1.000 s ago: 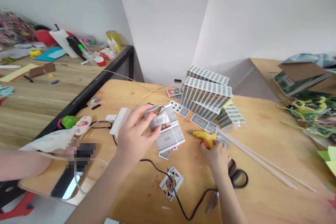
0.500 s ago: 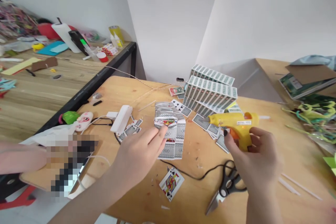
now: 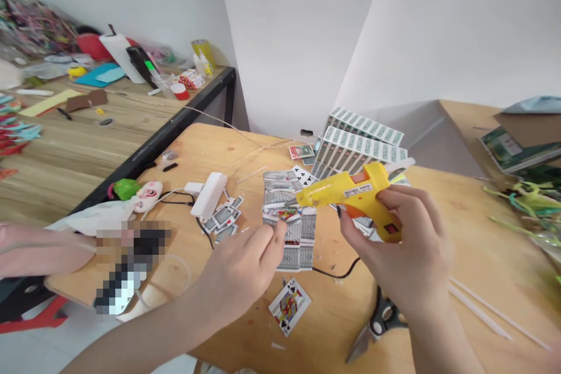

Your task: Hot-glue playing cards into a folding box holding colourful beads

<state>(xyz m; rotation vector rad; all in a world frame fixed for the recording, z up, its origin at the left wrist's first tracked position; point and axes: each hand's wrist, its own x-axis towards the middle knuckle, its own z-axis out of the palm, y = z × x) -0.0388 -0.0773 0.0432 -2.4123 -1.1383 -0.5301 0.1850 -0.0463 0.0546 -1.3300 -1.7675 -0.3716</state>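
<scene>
My right hand point(image 3: 407, 248) is wrapped round a yellow hot glue gun point(image 3: 350, 188), with a white glue stick out of its back end. The gun's nozzle is over a panel of joined playing cards point(image 3: 305, 248) lying on the table. My left hand point(image 3: 248, 263) has thumb and fingers pinched at a playing card point(image 3: 287, 214) on this panel, its coloured face partly showing; the fingertips hide the exact grip. Closer to me lies a loose jack of spades point(image 3: 290, 307). Black-handled scissors point(image 3: 381, 321) lie partly hidden under my right forearm.
Card-box structures point(image 3: 359, 146) stand behind the gun. A white power strip point(image 3: 209, 196) and loose cut cards point(image 3: 224, 216) lie left of the panel. Another person's arm point(image 3: 44, 251) reaches in at the left, near a blurred-out phone. White glue sticks point(image 3: 480, 310) lie at right.
My right hand has brought the glue gun leftward, so its nozzle is now over the card panel near my left fingers. My left hand keeps its pinch; the view has shifted slightly.
</scene>
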